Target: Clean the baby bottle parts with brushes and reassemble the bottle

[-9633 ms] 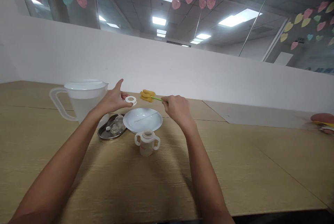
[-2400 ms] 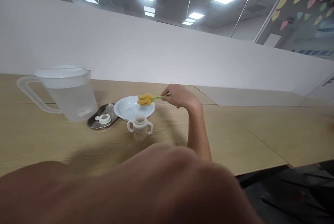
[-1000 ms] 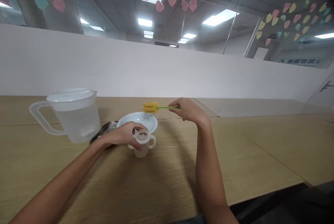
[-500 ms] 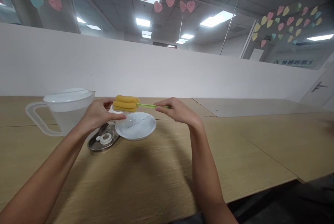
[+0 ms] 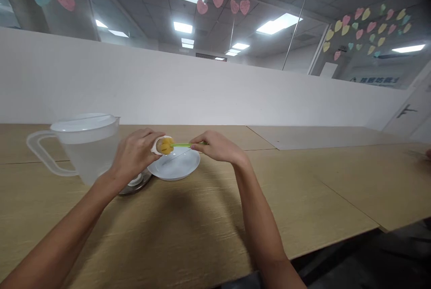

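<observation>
My left hand [image 5: 136, 152] is wrapped round a small bottle with a white rim [image 5: 156, 145], its mouth turned to the right. A yellow sponge brush head [image 5: 166, 146] sits partly in that mouth. My right hand [image 5: 212, 145] pinches the brush's thin green handle [image 5: 182, 145]. Below both hands is a white bowl [image 5: 175, 168] on the table. A metal tray [image 5: 143, 184] with a white ring-shaped part [image 5: 136, 180] lies under my left wrist, partly hidden by it.
A clear lidded pitcher [image 5: 89, 150] holding liquid stands left of my left hand. The wooden table [image 5: 303, 190] meets a white wall [image 5: 202, 96] behind. Part of another person's hand [image 5: 428, 154] shows at the far right edge.
The yellow brush head was outside, lying alongside my left hand; now it is partly inside the bottle's mouth. My right hand has moved slightly left, and my left hand has turned.
</observation>
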A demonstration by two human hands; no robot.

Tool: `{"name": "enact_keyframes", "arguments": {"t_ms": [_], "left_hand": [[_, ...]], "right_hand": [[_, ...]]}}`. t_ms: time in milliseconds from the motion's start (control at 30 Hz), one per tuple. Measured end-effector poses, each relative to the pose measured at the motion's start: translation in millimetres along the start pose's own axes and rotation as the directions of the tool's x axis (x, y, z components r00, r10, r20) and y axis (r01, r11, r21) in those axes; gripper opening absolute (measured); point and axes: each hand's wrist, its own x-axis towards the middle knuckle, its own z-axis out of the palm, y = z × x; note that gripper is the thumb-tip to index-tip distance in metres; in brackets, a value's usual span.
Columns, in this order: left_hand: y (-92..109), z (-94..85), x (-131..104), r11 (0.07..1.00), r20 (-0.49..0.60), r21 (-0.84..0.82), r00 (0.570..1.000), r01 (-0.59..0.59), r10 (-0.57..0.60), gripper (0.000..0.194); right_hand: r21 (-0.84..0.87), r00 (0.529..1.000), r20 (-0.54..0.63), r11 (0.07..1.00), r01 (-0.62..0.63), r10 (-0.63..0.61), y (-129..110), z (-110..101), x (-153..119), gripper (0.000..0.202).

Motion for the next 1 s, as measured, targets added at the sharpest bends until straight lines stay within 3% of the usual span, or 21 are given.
{"name": "enact_keyframes", "arguments": {"t_ms": [200,400,500,667,833,1000], "left_hand": [[9,3.4,1,0.996,0.034,-0.085,0.999,-0.034,0.037,0.037],[-11,2.1,8,0.993,-0.025,-0.107,0.999,0.041,-0.044,0.043],[-11,1.2,9,0.988,-0.016,-0.137,0.997,0.069,-0.071,0.046],[2,1.8,7,0.988,0.034,-0.153,0.999,-0.021,0.027,0.041],[-8,3.8,8,0.99,-0.005,-0.141,1.0,-0.004,0.003,0.043],[-12,5.4,9,0.988,-0.016,-0.155,1.0,-0.029,0.027,0.043]], "right_hand": [[-0.127,0.995,-0.098,0.991,-0.038,0.026,-11,24,17,0.027],[-0.236,0.983,-0.181,0.97,-0.055,0.012,-23,13,1,0.027],[-0.305,0.98,-0.196,0.948,-0.091,0.031,-29,12,-2,0.026],[-0.467,0.976,-0.219,0.877,-0.112,0.008,-33,26,9,0.022],[-0.413,0.961,-0.277,0.9,-0.138,0.02,-31,23,5,0.022],[-0.367,0.97,-0.241,0.928,-0.068,-0.024,-35,21,1,0.04]]}}
